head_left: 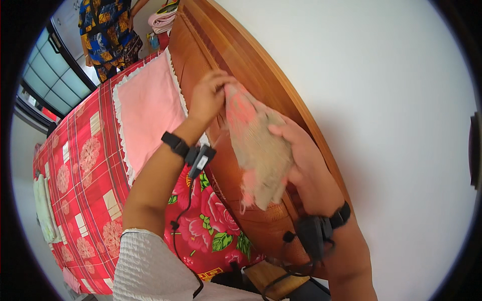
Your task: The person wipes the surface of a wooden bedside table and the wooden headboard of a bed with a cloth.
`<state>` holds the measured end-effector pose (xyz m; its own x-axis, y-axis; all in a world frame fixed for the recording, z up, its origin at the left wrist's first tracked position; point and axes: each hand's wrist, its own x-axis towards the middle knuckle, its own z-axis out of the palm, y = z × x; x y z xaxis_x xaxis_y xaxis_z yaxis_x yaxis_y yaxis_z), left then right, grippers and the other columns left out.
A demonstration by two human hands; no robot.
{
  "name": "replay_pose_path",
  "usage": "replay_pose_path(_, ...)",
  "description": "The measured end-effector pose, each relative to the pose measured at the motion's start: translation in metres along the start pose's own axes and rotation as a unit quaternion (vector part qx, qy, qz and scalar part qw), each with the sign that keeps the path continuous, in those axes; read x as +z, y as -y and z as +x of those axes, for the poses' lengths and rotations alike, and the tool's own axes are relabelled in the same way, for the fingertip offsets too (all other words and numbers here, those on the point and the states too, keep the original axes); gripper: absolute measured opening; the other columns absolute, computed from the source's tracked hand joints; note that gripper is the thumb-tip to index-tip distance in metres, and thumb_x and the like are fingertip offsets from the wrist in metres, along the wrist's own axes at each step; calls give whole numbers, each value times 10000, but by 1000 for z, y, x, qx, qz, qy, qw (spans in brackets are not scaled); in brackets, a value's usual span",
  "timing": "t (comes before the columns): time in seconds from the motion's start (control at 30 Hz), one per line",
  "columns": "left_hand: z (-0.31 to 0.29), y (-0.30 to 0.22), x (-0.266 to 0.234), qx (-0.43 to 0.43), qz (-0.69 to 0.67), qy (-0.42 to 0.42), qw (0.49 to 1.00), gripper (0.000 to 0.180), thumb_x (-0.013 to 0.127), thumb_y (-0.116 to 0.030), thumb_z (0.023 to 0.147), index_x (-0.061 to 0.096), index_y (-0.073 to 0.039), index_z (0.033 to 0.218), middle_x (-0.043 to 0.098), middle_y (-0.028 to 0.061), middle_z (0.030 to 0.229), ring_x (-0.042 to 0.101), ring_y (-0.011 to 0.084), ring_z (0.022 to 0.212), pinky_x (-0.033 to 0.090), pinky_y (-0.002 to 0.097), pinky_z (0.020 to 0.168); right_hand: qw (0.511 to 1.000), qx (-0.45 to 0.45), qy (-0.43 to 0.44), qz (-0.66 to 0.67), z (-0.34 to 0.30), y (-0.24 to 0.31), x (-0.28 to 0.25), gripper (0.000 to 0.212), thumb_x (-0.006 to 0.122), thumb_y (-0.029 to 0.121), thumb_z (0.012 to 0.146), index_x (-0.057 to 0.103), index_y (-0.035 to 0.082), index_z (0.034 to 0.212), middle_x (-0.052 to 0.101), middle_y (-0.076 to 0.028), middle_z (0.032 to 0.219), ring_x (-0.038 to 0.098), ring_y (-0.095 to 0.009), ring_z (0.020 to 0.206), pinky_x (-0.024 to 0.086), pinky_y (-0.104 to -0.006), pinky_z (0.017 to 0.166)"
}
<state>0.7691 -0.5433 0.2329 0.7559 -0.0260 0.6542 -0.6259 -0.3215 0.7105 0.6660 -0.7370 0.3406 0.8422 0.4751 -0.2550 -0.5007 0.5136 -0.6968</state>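
A worn pink and grey-beige cloth (pixel 258 150) with frayed lower edges hangs between my hands, in front of the brown padded headboard (pixel 193 55). My left hand (pixel 208 95) is closed on its upper corner, close to the headboard's wooden top. Against the cloth's right side, my right hand (pixel 304 158) grips it, the thumb on the near face and the other fingers partly hidden. Both hands and the cloth are slightly blurred. Whether the cloth touches the headboard, I cannot tell.
A pink pillow (pixel 150 100) with a white ruffled edge lies along the headboard on a red patterned bedspread (pixel 90 200). Red floral bedding (pixel 201 226) lies nearer me. A person (pixel 108 35) in patterned clothes stands beyond the bed. A white wall (pixel 396 100) rises on the right.
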Motion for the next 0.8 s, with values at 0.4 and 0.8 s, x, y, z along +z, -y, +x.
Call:
replay_pose_path(0.4, 19, 38, 65, -332, -413, 6, 848, 414, 508, -233, 884, 499, -13, 1235, 570, 111, 1152, 562, 172, 972, 451, 316, 808, 994, -53, -74, 59, 51, -2, -15, 381, 539, 169, 845, 470, -30, 1164, 566, -171, 1088, 566, -301, 982, 464, -433, 877)
replay_pose_path(0.8, -64, -17, 29, -292, -207, 143, 923, 470, 621, -38, 794, 481, 2, 1241, 592, 79, 1121, 546, 120, 1013, 450, 245, 837, 963, 45, -102, 245, -36, -59, -26, 335, 464, 144, 838, 532, -16, 1124, 597, -153, 1090, 584, -281, 986, 475, -410, 872)
